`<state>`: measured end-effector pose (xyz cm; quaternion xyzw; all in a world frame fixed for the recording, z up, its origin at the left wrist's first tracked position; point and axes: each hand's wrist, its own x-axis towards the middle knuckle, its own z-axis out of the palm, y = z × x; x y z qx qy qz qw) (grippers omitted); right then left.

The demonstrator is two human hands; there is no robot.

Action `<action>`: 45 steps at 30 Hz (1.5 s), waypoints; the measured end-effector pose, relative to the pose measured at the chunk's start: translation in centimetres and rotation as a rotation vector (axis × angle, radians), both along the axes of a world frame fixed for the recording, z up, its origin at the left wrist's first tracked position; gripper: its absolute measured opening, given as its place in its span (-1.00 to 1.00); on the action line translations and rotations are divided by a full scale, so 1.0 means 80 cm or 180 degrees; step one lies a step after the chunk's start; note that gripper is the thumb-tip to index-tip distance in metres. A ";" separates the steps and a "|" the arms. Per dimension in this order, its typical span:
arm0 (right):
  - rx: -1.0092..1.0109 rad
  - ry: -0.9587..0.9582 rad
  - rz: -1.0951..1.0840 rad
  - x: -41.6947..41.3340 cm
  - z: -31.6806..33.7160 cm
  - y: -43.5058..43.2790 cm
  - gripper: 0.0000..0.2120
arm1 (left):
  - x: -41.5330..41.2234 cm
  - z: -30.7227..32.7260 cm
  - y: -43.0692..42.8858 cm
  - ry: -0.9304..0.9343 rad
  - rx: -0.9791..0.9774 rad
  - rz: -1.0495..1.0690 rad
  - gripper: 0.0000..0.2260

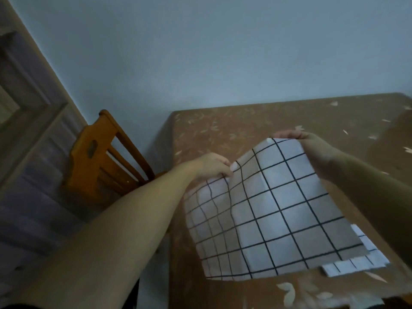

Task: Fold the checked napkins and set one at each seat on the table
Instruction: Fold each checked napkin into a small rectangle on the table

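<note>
I hold a white napkin with a black check pattern (267, 210) lifted above the table (234, 130). My left hand (211, 166) pinches its near left top corner. My right hand (312, 150) grips the far top corner. The cloth hangs down between them, sagging and creased on its left side. Under its lower right edge lies another checked napkin (354, 264) flat on the table, mostly hidden.
The table wears a brown cloth with pale leaf prints. A wooden chair (104, 159) stands at its left side. A pale wall is behind, and a door frame (33, 103) is at the far left.
</note>
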<state>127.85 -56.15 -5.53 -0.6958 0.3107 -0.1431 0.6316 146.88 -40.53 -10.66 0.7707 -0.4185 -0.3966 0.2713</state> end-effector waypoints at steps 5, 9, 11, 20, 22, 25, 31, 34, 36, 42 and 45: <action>0.0658 0.0633 -0.0886 0.035 -0.044 0.000 -0.78 | 0.085 -0.016 -0.014 -0.0083 0.0138 -0.0386 -0.94; 0.1107 0.0962 -0.1102 0.051 -0.070 0.009 -0.59 | 0.133 -0.031 -0.029 -0.0143 0.0260 -0.0635 -0.85; 0.0809 0.1303 -0.0968 0.058 -0.087 0.017 -0.62 | 0.146 -0.044 -0.035 -0.0109 0.0289 -0.0767 -0.83; 0.0640 0.1493 -0.1766 0.065 -0.145 -0.010 -0.75 | 0.154 -0.079 -0.082 -0.1033 -0.0235 -0.0847 -0.70; 0.0514 0.1400 -0.2064 0.064 -0.161 -0.024 -0.72 | 0.150 -0.093 -0.088 -0.1663 -0.0357 -0.0777 -0.63; -0.0003 0.1402 -0.2555 0.068 -0.193 -0.048 -0.67 | 0.136 -0.125 -0.087 -0.2059 -0.0335 -0.1070 -0.62; -0.1829 0.2137 -0.1772 0.084 -0.258 -0.020 -0.51 | 0.108 -0.216 -0.065 -0.1990 0.0616 -0.1671 -0.49; -0.2252 0.2580 -0.0595 0.100 -0.291 0.012 -0.49 | 0.100 -0.241 -0.070 -0.2135 0.0448 -0.1657 -0.47; -0.2275 0.2681 -0.0315 0.114 -0.313 0.022 -0.47 | 0.095 -0.253 -0.079 -0.2217 0.0337 -0.1560 -0.47; -0.2426 0.2789 -0.0071 0.132 -0.341 0.016 -0.46 | 0.079 -0.275 -0.082 -0.2107 0.0425 -0.1164 -0.47; -0.2473 0.2823 -0.0108 0.137 -0.343 0.015 -0.43 | 0.081 -0.275 -0.095 -0.2291 0.0159 -0.1018 -0.47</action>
